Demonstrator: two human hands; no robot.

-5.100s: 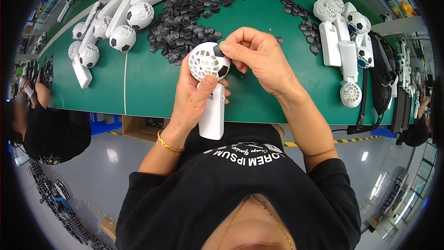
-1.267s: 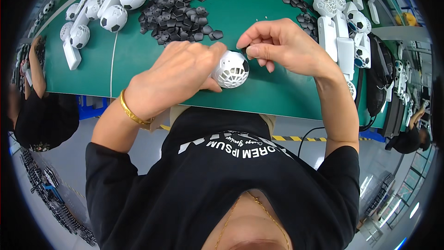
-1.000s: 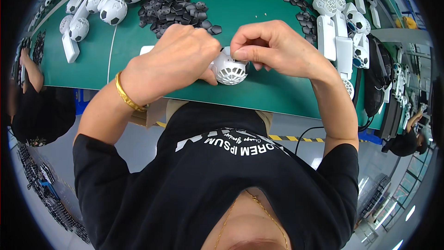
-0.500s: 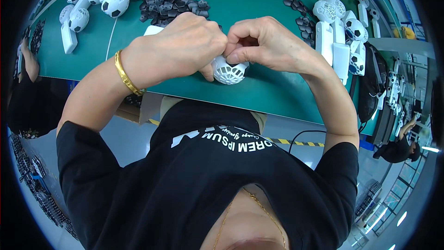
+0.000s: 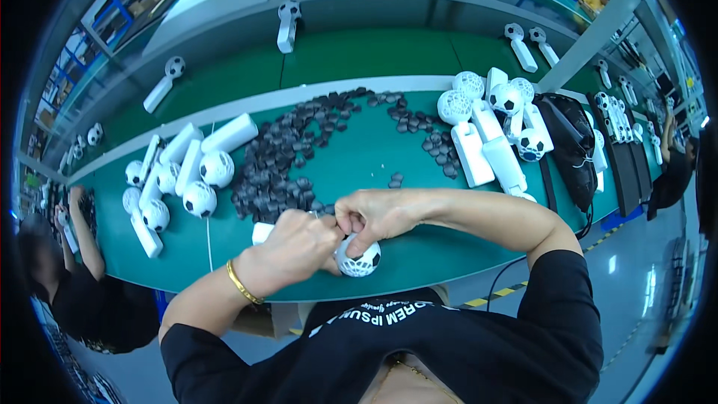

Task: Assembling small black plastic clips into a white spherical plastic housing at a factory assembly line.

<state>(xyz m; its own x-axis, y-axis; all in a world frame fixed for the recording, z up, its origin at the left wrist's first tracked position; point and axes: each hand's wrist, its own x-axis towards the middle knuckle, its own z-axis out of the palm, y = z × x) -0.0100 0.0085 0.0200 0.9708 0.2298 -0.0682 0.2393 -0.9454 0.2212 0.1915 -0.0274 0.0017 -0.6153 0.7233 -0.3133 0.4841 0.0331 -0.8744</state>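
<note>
A white device with a soccer-ball head [image 5: 360,260] is held low over the near edge of the green table. Its pale handle [image 5: 262,233] pokes out to the left, partly behind my left hand [image 5: 298,243], which is closed around the device. My right hand [image 5: 380,217] is closed at the top of the ball, its thumb pressing against the surface beside a black patch. The fingertips of both hands meet there, hiding any small piece between them. Loose black pentagon pieces [image 5: 277,172] lie in a heap just beyond my hands.
More ball-headed white devices [image 5: 217,168] lie at the left, and another cluster [image 5: 471,153] sits at the right beside a black bag [image 5: 572,150]. Several similar devices rest on the green belt [image 5: 359,49] at the back. A co-worker [image 5: 82,284] sits at the far left.
The view has tilted up, so the table and my hands appear lower and the far belt shows. The ball has turned, with more black patches facing me; both hands remain on the device.
</note>
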